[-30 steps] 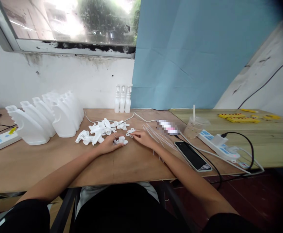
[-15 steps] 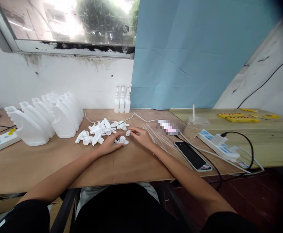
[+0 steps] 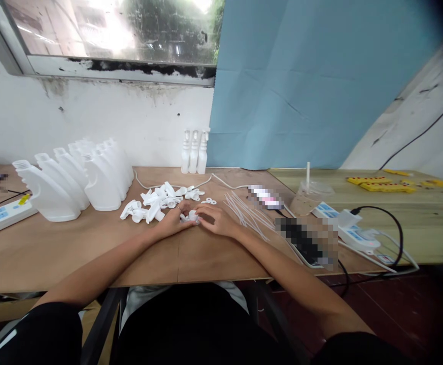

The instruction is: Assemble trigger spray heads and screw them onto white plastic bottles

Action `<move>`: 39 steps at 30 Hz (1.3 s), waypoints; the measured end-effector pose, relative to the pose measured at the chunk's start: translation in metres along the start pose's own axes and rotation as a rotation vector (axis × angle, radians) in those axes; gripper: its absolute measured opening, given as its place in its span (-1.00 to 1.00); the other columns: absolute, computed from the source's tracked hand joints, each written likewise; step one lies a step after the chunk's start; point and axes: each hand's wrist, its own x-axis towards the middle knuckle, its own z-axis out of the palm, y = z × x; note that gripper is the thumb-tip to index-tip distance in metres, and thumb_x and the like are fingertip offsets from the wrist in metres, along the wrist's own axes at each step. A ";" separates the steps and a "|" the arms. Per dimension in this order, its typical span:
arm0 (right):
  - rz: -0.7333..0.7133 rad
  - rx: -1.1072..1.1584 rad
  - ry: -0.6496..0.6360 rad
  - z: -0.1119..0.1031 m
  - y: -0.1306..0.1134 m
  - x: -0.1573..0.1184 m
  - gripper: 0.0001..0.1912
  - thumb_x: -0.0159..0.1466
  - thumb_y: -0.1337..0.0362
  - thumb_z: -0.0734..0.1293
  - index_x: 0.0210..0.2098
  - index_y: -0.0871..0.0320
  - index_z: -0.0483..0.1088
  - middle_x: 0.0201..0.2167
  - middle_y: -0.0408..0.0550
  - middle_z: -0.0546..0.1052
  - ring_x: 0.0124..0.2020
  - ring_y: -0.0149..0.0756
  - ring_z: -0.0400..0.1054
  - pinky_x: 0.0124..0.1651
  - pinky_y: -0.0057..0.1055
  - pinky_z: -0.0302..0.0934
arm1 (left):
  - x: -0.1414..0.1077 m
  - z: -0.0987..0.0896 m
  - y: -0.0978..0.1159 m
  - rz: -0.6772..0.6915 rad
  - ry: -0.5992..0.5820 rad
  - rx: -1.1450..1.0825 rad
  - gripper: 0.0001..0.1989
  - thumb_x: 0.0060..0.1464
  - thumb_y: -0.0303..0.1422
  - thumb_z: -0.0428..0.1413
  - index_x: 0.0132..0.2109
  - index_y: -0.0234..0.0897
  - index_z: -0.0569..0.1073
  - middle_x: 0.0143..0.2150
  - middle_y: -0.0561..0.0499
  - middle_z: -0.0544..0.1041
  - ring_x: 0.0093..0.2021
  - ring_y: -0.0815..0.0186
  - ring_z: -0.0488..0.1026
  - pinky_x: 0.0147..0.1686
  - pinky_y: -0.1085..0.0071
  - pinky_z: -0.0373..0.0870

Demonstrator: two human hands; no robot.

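My left hand (image 3: 173, 221) is closed on a white spray head (image 3: 191, 215) low over the brown table. Fingers of my right hand (image 3: 217, 220) are pinched together against the right side of that spray head; any small part between them is hidden. Just behind and left of my left hand lies a pile of white spray heads (image 3: 153, 205). Small white rings (image 3: 209, 201) rest on the table behind my right hand. Thin clear tubes (image 3: 246, 213) are spread to its right.
White bottles (image 3: 103, 185) stand at the left near a power strip (image 3: 4, 218). Three filled-out spray bottles (image 3: 193, 154) are by the wall. A phone (image 3: 305, 246), a drink cup (image 3: 304, 198), another power strip (image 3: 358, 235) and yellow pieces (image 3: 386, 187) are at the right.
My right hand has moved left and down to the spray head in my left hand. The small white rings behind it now show. The camera view has shifted slightly.
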 end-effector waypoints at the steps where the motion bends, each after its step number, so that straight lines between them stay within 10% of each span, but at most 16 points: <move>1: 0.016 -0.001 -0.015 -0.001 0.000 -0.001 -0.76 0.28 0.33 0.28 -0.05 0.12 0.38 -0.03 0.08 0.49 0.03 -0.19 0.38 0.08 -0.20 0.30 | 0.000 -0.001 0.000 0.003 -0.011 0.043 -0.54 0.09 -0.08 0.17 0.01 -0.23 0.27 -0.20 0.01 0.48 -0.23 0.26 0.43 -0.21 0.36 0.35; 39: 0.118 -0.126 -0.082 0.009 -0.014 0.005 -0.75 0.15 0.41 0.30 -0.15 0.14 0.32 -0.15 0.06 0.43 -0.12 -0.15 0.33 -0.03 -0.20 0.29 | -0.003 -0.005 -0.005 0.174 -0.030 0.110 -0.65 0.16 -0.11 0.13 -0.04 -0.26 0.45 -0.12 -0.05 0.55 -0.16 0.25 0.49 -0.15 0.36 0.39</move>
